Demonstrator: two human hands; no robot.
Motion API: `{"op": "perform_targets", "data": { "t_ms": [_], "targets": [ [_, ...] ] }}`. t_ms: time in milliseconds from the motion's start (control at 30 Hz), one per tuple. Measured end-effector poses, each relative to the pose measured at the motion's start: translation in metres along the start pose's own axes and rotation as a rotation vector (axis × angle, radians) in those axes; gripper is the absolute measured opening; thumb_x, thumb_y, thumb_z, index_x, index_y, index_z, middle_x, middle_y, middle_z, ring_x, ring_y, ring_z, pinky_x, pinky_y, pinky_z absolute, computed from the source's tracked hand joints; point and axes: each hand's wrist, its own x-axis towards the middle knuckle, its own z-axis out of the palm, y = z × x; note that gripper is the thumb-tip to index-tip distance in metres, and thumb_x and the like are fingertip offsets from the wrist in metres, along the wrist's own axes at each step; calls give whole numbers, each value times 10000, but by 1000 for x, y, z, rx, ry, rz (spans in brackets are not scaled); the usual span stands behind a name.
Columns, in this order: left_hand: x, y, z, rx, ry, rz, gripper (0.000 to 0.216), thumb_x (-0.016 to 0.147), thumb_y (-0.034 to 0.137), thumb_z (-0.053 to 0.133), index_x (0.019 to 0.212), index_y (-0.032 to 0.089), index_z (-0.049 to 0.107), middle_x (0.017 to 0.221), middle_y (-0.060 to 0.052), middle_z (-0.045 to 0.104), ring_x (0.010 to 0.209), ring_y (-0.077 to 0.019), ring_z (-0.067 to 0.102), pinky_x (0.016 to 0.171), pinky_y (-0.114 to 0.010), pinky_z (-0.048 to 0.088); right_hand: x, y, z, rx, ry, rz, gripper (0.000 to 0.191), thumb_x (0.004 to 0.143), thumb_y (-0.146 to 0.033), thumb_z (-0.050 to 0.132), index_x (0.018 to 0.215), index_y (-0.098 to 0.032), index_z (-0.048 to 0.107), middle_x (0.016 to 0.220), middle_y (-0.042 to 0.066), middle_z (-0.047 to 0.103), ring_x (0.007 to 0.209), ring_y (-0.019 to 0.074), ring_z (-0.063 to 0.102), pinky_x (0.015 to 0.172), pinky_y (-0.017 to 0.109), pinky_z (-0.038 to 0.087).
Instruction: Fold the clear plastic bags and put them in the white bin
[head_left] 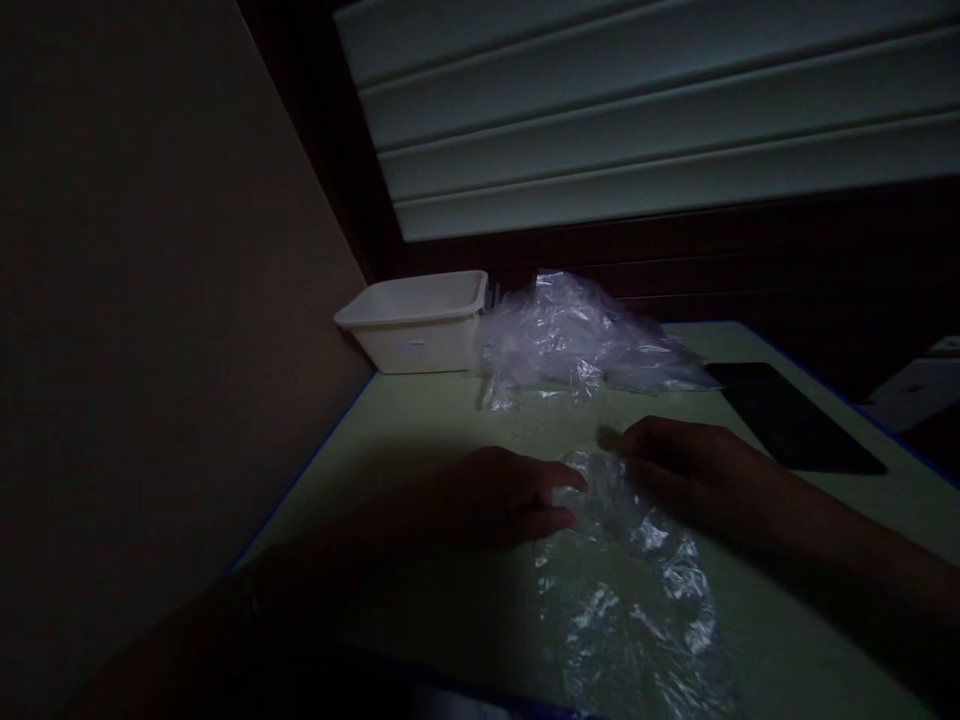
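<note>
A clear crinkled plastic bag (630, 590) lies flat on the pale green table (420, 420), running from between my hands toward me. My left hand (502, 500) rests on the table at the bag's far left corner, fingers curled and pinching its edge. My right hand (690, 465) lies at the bag's far right corner, fingers bent down onto the plastic. The scene is dim, so the fingertips are hard to make out.
A heap of clear plastic bags (577, 340) sits at the back of the table, next to a white plastic tub (420, 320) in the corner. A dark flat slab (787, 415) lies at the right. A wall stands on the left, window blinds behind.
</note>
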Motion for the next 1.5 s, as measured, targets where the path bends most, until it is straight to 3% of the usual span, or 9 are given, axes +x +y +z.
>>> {"op": "perform_targets", "data": {
  "t_ms": [200, 467, 733, 933, 1067, 1167, 1267, 1367, 1500],
  "targets": [
    [-3, -13, 1, -302, -65, 234, 352, 948, 207, 380, 1250, 135, 546, 885, -64, 703, 783, -121, 658, 736, -214, 481, 1, 6, 1, 22, -2, -14, 178, 907, -325, 479, 940, -203, 604, 863, 56, 692, 725, 203, 644, 642, 330, 497],
    [-3, -13, -1, -176, -112, 284, 347, 844, 124, 515, 1165, 169, 638, 991, -64, 612, 841, -135, 600, 788, -225, 473, -2, 10, 1, 23, 23, -21, 186, 882, -336, 519, 924, -193, 632, 840, 68, 703, 696, 204, 645, 613, 319, 493],
    [-5, -13, -2, -32, -129, 254, 293, 844, 264, 663, 1134, 230, 672, 997, -45, 569, 846, -133, 575, 741, -217, 460, 0, 11, 2, 61, 9, -27, 193, 890, -346, 501, 932, -201, 620, 851, 66, 698, 716, 212, 641, 632, 345, 500],
    [-2, -16, 0, -160, -71, 188, 232, 862, 288, 648, 1076, 203, 677, 880, -31, 628, 783, -118, 597, 744, -222, 453, 1, 11, 2, 67, -1, -7, 187, 891, -344, 506, 928, -197, 615, 861, 69, 694, 734, 212, 638, 648, 345, 501],
    [-1, -18, 4, -236, 51, -11, 332, 858, 356, 633, 1130, 171, 584, 758, 8, 634, 633, -89, 570, 623, -197, 426, 1, 13, 2, 100, -9, 3, 191, 899, -351, 502, 941, -196, 606, 851, 64, 682, 728, 205, 626, 634, 333, 497],
    [-1, -18, 6, -178, 159, -83, 285, 878, 357, 583, 1075, 152, 563, 761, 4, 621, 621, -96, 551, 603, -207, 421, 1, 12, 1, 105, 3, 14, 199, 885, -358, 518, 913, -186, 615, 813, 65, 677, 699, 204, 623, 616, 332, 496],
    [-1, -15, 6, -20, 200, 23, 194, 883, 268, 543, 1025, 152, 605, 927, -53, 605, 811, -145, 574, 737, -260, 461, 0, 8, 1, 115, 18, 28, 219, 883, -369, 516, 914, -178, 620, 815, 70, 680, 692, 203, 628, 612, 327, 495],
    [-1, -8, 6, 126, 155, 196, 181, 876, 203, 528, 1006, 163, 648, 1075, -95, 581, 992, -195, 541, 878, -316, 443, 0, 5, 1, 131, 29, 25, 224, 877, -370, 525, 911, -171, 621, 810, 72, 684, 686, 200, 629, 603, 315, 493],
    [2, 1, 12, 244, 131, 317, 210, 888, 216, 518, 1036, 149, 650, 1130, -102, 594, 1030, -224, 524, 918, -378, 419, -1, 3, 0, 122, 39, 21, 207, 864, -364, 549, 896, -178, 635, 815, 78, 694, 698, 209, 636, 611, 325, 497]
  ]
}}
